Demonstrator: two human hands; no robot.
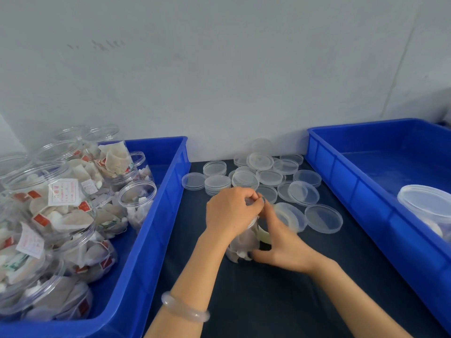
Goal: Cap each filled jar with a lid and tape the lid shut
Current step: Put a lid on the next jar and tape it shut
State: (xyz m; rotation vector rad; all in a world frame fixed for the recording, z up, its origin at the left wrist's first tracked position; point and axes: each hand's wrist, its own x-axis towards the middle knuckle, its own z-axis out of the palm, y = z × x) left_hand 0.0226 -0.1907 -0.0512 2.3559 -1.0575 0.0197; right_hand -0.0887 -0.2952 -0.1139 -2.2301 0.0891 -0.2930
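Here the left grip (229,213) is curling over the lid (253,220), holding it on the filled jar (244,242), which is standing mid-counter (268,301) between two blue bins (156,215). The right grip (283,245) is touching the jar's right side, thumb at its base; whether it is clasping anything is unclear. Loose lids (268,176) are lying farther back.

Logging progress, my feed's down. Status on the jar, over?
Left hand grips jar top. Right hand against jar side, grip unclear. Loose lids behind, clear of hands.
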